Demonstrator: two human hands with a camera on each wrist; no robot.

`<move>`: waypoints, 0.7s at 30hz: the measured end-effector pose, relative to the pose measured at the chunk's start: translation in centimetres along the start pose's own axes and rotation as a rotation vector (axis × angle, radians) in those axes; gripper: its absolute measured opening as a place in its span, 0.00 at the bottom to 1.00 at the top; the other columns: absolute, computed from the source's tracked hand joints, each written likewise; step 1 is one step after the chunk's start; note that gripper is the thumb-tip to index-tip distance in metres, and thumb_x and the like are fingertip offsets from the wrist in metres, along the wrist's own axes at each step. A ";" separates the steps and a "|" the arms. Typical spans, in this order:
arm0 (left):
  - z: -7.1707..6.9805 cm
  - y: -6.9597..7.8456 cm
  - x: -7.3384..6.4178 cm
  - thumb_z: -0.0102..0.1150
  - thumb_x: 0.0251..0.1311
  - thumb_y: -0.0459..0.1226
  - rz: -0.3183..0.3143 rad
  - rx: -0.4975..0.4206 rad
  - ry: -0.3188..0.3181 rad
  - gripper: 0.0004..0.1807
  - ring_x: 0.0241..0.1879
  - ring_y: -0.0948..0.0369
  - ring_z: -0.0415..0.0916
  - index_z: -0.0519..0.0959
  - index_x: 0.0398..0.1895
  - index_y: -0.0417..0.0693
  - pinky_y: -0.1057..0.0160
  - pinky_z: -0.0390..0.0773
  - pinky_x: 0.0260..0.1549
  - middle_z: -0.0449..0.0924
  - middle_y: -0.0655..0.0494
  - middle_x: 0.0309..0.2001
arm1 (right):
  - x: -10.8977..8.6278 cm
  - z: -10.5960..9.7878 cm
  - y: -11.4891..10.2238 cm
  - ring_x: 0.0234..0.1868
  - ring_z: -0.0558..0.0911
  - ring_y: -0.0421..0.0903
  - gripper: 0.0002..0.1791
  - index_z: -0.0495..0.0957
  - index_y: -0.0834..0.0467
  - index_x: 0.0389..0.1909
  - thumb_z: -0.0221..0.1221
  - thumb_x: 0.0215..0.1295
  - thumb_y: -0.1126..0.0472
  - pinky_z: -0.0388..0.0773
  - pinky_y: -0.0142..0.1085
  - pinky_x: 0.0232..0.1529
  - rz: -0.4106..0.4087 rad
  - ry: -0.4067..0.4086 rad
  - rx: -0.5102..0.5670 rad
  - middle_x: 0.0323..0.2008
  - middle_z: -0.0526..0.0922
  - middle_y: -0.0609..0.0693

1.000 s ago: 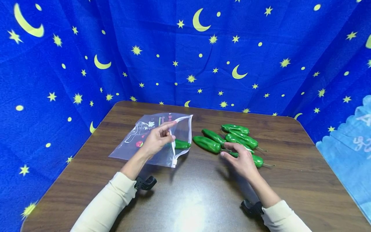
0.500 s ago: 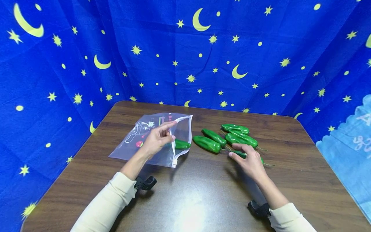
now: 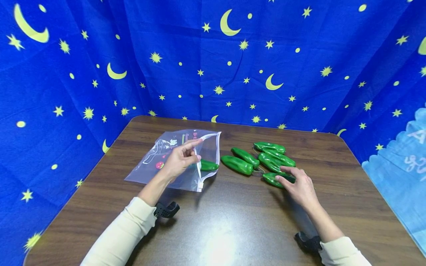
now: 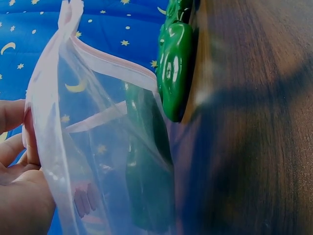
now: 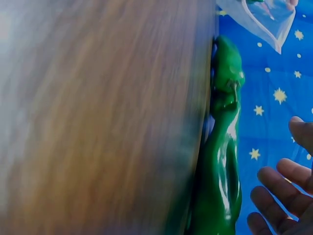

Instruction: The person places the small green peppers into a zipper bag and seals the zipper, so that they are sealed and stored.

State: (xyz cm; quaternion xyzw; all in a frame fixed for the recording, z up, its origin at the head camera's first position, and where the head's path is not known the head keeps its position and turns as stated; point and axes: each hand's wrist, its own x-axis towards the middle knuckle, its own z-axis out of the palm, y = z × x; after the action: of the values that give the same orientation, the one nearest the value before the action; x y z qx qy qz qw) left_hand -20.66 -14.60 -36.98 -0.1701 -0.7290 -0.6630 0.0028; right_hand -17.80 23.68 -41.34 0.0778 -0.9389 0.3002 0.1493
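Observation:
A clear zip bag [image 3: 179,177] with a white zip edge lies on the left of the table, its mouth facing right. My left hand [image 3: 179,162] pinches the upper edge of that mouth between thumb and fingers, lifting it. Inside the bag lies one green pepper [image 3: 209,166], seen through the plastic in the left wrist view. My right hand [image 3: 301,186] hovers over the nearest green pepper [image 3: 271,179] of the pile, hiding its right end. In the right wrist view its fingers [image 5: 279,196] are spread, apart from the pepper [image 5: 222,171].
Several more green peppers [image 3: 237,165] lie grouped right of the bag's mouth, some touching. The brown wooden table [image 3: 213,221] reaches to a blue star-and-moon curtain [image 3: 186,66] behind. A light blue cloth [image 3: 399,166] hangs at the right.
My right hand has moved right along the nearest pepper, uncovering its left end. The left hand, the bag and the peppers stay where they were.

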 end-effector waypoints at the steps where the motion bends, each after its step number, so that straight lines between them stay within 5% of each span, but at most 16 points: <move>1: 0.0 0.0 0.0 0.56 0.53 0.23 -0.002 0.002 0.000 0.31 0.31 0.70 0.66 0.66 0.64 0.36 0.78 0.68 0.28 0.64 0.40 0.63 | 0.0 -0.1 0.2 0.50 0.76 0.60 0.23 0.78 0.59 0.51 0.64 0.57 0.52 0.69 0.55 0.48 -0.004 0.004 -0.005 0.46 0.82 0.62; 21: 0.0 -0.1 0.1 0.55 0.55 0.23 0.004 0.007 -0.007 0.30 0.30 0.71 0.66 0.66 0.65 0.35 0.78 0.67 0.28 0.64 0.42 0.64 | -0.3 -1.5 2.1 0.49 0.73 0.61 0.26 0.76 0.62 0.54 0.61 0.60 0.49 0.67 0.56 0.48 0.029 -0.075 -0.099 0.48 0.80 0.64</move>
State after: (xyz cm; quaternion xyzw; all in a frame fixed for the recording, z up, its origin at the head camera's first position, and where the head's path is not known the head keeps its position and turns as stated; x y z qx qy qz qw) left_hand -20.74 -14.59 -37.07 -0.1740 -0.7310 -0.6598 0.0024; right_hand -17.66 26.33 -41.39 0.0679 -0.9585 0.2526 0.1132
